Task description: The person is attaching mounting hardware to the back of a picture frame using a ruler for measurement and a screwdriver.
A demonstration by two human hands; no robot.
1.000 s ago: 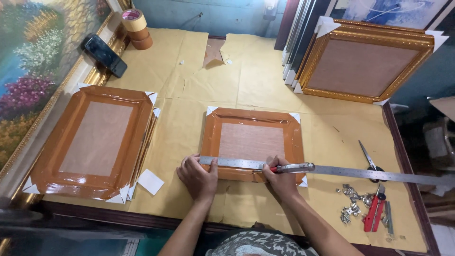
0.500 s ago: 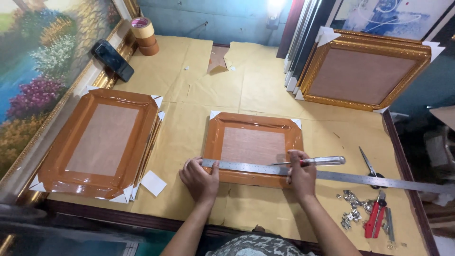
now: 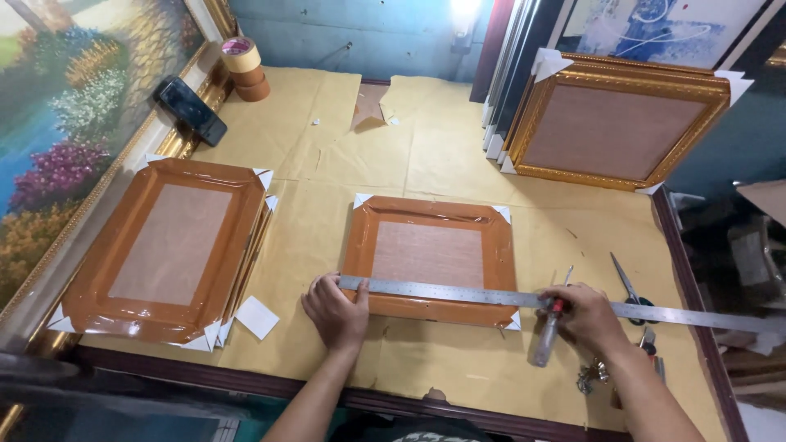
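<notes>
Paper-covered workbench: long steel ruler (image 3: 524, 299) lies left-right across near edge of brown tape-wrapped frame (image 3: 430, 259).
Left hand (image 3: 334, 310) flat, pressing ruler's left end; right hand (image 3: 585, 315) closed around clear-handled cutter (image 3: 546, 337) beyond frame's right corner.

Under my left hand (image 3: 336, 311) the long ruler (image 3: 491, 296) is brushed metal, faintly shiny. The frame (image 3: 428, 260) beneath it is wrapped in glossy brown tape around a matt, woven-looking panel, with white paper corners. The table covering (image 3: 311, 221) is matt tan paper, creased.
</notes>
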